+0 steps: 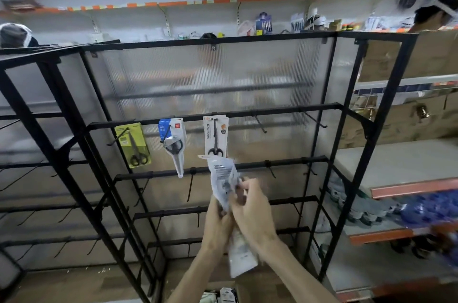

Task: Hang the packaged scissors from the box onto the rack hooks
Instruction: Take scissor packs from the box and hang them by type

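Three scissor packs hang from hooks on the upper bar of the rack [272, 111]: a yellow pack [132, 145] at the left, a blue pack [173, 144] in the middle, and a white pack [215, 136] to the right. In front of the rack, just below the white pack, both hands hold a clear pack [221, 178] upright. The left hand [218, 221] grips its lower end with curled fingers. The right hand [252, 211] pinches its right edge. Another pack [241, 258] hangs beneath the hands; blur hides which hand holds it. A cardboard box [260, 290] sits at the rack's foot.
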Demonstrator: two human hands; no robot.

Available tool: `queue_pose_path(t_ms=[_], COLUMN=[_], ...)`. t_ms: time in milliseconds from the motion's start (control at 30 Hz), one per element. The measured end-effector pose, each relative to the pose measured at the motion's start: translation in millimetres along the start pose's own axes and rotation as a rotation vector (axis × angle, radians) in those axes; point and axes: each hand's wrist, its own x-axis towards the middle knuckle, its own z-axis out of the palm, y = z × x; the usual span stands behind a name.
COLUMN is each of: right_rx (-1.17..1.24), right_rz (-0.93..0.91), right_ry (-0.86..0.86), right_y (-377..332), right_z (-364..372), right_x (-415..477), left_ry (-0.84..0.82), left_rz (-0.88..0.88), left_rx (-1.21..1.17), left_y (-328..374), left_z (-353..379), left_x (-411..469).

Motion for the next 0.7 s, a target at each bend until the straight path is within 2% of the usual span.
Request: queue_pose_path(t_ms=[100, 167, 233, 300, 367, 433, 500, 600, 700], right_rx=[-0.138, -0.350, -0.439, -0.347, -0.207, -0.161, -0.206, -0.240, -0.051], right_rz=[-0.071, -0.119, -0.071, 0.078, 0.234, 0.290, 0.244, 0.174, 0.090], right_ry=[-0.195, -0.186, -0.128, -0.152, -0.268, -0.365, -0.330, -0.140, -0.100], right_y=[2, 5, 5, 2, 2, 8, 17, 22, 20], right_z=[2, -2, -4, -8, -16, -22, -21, -15, -10], right_x=[-1, 6, 11, 19, 27, 34, 38, 45, 59], left_ry=[-0.021, -0.036, -0.031, -0.034, 0.006, 0.052, 0.095, 0.233, 0.280], left_rz=[0.019, -0.061, -0.135, -0.156, -0.143, -0.129, -0.122, -0.170, -0.163], left_rx=[-0.157, -0.251, -0.273, -0.263, -0.218, -0.148, -0.084, -0.055, -0.033], left_y=[2, 1, 1, 2, 6, 9, 10, 10, 5], left_z=[-1, -6, -7, -6, -6, -9, -12, -24, -43], left_x=[-4, -8, -9, -6, -2, 2, 5, 8, 17])
